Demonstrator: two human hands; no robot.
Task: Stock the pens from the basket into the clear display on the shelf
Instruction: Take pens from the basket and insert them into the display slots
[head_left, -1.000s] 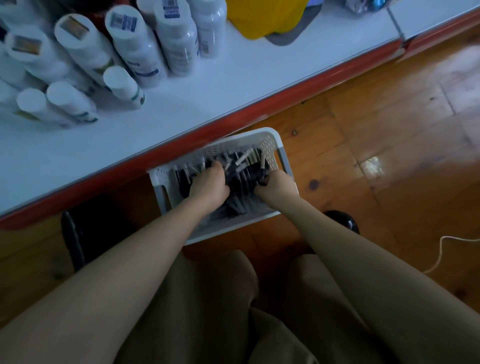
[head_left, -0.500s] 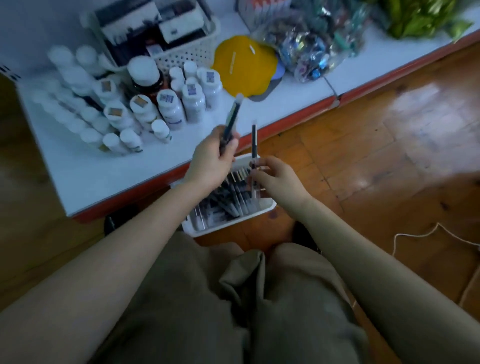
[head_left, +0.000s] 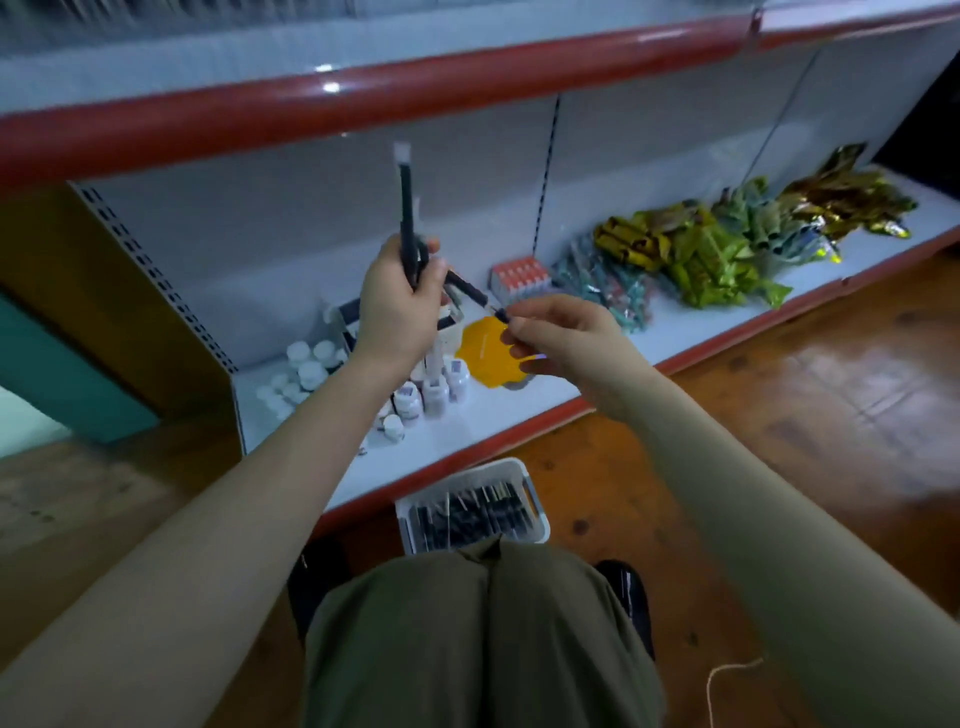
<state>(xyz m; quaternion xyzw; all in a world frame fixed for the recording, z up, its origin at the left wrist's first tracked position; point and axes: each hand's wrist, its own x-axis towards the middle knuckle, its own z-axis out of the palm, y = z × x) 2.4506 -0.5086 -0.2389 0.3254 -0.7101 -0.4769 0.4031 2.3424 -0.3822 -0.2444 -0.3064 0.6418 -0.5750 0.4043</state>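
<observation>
Black pens (head_left: 408, 218) stand upright in the closed left hand (head_left: 397, 306), tips above the knuckles. Just right of it, the right hand (head_left: 558, 335) pinches the end of one more pen (head_left: 475, 296), which slants across toward the left hand. The transfer step looks underway: next comes carrying them to the clear display (head_left: 348, 317), partly hidden behind the left hand on the shelf (head_left: 597, 343). Below, the basket (head_left: 537, 512) holds many more.

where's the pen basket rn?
Head view, bottom centre: the white basket sits on the wooden floor against the red front edge of the bottom shelf, just beyond the person's knees.
</observation>
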